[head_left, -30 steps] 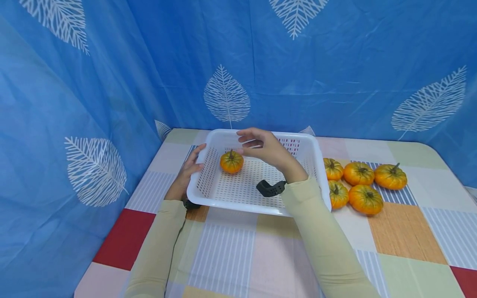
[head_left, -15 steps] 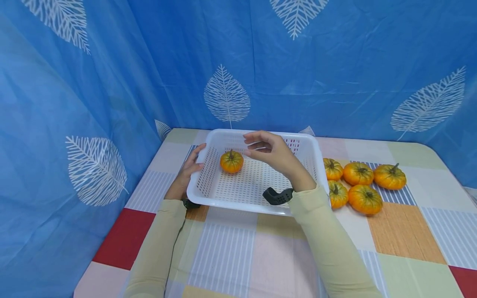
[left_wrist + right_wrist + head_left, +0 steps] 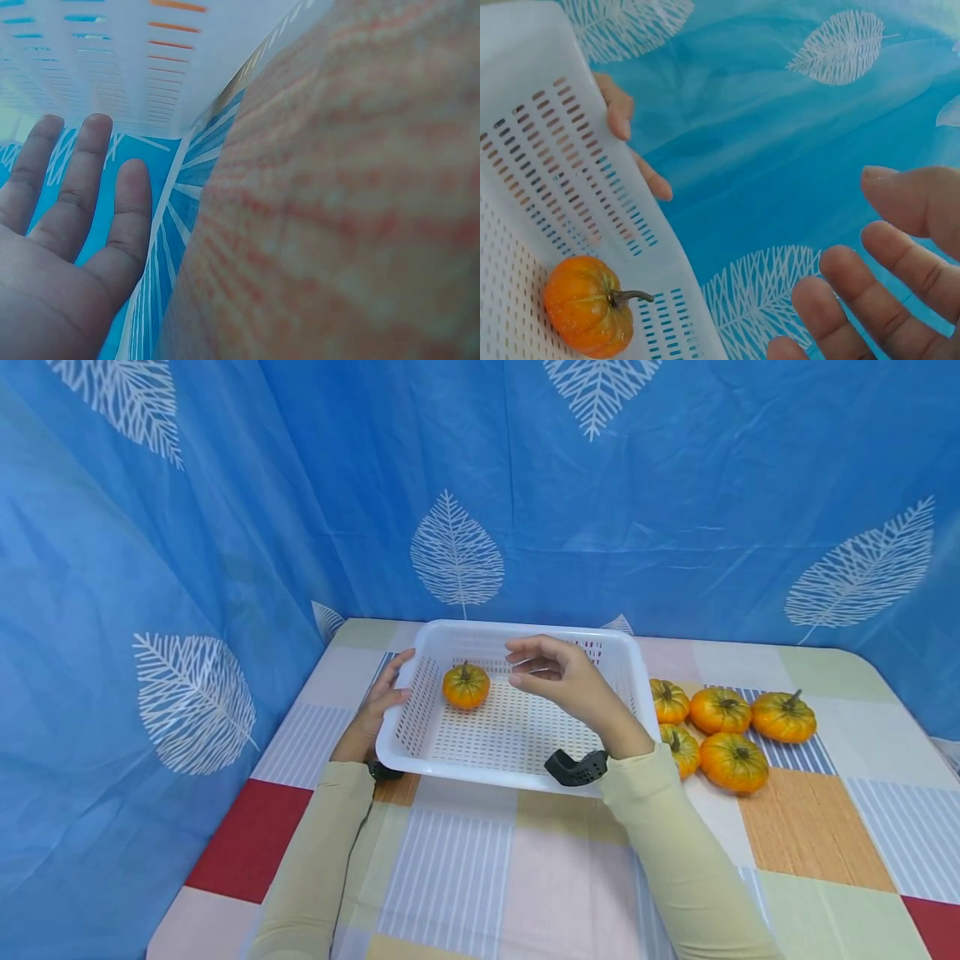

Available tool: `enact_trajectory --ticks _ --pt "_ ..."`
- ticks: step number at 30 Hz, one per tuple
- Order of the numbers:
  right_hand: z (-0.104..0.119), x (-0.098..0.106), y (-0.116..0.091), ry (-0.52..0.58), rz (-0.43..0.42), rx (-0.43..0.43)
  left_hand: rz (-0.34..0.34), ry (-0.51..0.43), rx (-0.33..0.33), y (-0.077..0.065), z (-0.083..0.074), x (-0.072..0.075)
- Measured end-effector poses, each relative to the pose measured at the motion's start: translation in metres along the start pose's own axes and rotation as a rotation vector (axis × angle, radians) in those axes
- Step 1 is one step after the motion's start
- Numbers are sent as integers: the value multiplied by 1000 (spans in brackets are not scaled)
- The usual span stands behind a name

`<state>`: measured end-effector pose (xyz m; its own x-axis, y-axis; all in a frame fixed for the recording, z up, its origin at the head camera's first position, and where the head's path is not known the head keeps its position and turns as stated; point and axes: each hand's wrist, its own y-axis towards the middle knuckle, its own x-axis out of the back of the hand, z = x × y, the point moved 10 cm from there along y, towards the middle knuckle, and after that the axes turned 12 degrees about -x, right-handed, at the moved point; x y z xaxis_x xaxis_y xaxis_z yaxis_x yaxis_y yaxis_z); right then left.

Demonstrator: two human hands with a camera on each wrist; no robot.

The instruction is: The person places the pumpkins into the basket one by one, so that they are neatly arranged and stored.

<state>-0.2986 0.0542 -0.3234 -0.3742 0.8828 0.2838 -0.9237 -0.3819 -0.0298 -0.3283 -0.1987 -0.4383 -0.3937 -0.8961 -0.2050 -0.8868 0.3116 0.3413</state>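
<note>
A white plastic basket [image 3: 510, 768] with slotted walls stands on the table. Inside it, toward the left end, sits one small orange pumpkin [image 3: 466, 686] with its stem up. My left hand [image 3: 372, 718] touches the basket's left side from outside, thumb and finger at the rim; the left wrist view shows its fingers [image 3: 84, 180] fairly straight beside the slotted wall. Above the basket, right of that pumpkin, my right hand [image 3: 570, 687] hovers with loosely bent fingers and holds nothing. The right wrist view also shows the basket pumpkin [image 3: 589, 306], apart from the right fingers.
Several more small pumpkins [image 3: 733, 762] are grouped on the table just right of the basket, one partly hidden by the basket and sleeve. A patchwork cloth [image 3: 450, 877] covers the table. Blue leaf-printed curtains [image 3: 675, 527] hang behind and at the left.
My right hand has moved right and a little toward me, away from the pumpkin in the basket. The left hand, basket and pumpkins stay put.
</note>
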Motion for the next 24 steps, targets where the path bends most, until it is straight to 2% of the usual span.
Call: enact_trajectory --ticks 9,15,24 --pt "-6 9 -8 62 11 -5 -2 -8 -14 0 -1 1" --pt "-7 13 -14 138 17 -22 -14 -6 4 -1 -1 1" --pt "-3 18 -25 148 11 1 -12 0 8 0 1 1"
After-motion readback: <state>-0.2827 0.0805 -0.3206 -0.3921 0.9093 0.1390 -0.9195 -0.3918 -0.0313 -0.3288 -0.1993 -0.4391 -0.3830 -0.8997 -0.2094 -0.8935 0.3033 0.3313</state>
